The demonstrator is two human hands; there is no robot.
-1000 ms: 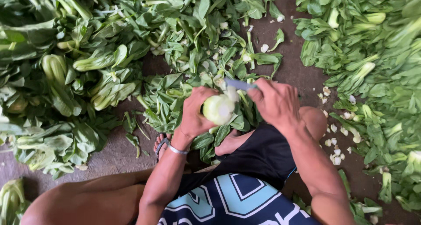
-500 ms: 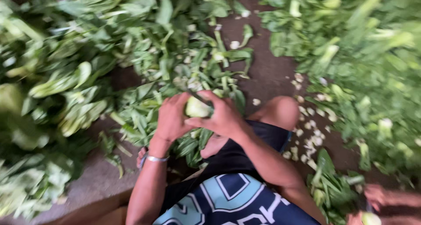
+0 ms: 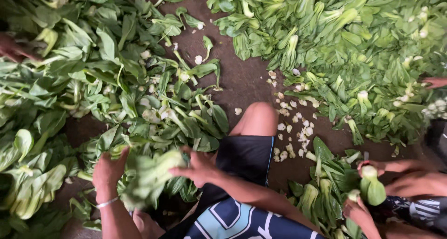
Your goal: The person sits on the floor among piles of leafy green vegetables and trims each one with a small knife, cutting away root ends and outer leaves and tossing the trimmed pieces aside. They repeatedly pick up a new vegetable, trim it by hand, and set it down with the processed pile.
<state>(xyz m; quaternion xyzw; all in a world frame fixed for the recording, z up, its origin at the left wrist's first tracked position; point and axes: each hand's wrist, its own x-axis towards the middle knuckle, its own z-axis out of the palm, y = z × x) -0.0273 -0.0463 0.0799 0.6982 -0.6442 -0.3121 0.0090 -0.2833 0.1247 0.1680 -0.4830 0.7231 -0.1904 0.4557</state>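
Both of my hands hold one pale green bok choy head (image 3: 148, 175), which is blurred with motion, low over the leaf pile in front of my knee. My left hand (image 3: 108, 170), with a thin silver bracelet on the wrist, grips its left side. On the right side, the fingers of my right hand (image 3: 199, 167) press against it. No knife shows in either hand.
Heaps of bok choy (image 3: 354, 39) and loose trimmed leaves (image 3: 139, 94) cover the brown floor (image 3: 242, 80), with white stem scraps (image 3: 293, 127) by my knee (image 3: 256, 120). At the lower right another person's hands (image 3: 396, 174) hold a bok choy (image 3: 372, 188).
The view swung left and down. My hands dropped from the middle to the lower left with the bok choy; the knife seen in my right hand earlier is out of sight.
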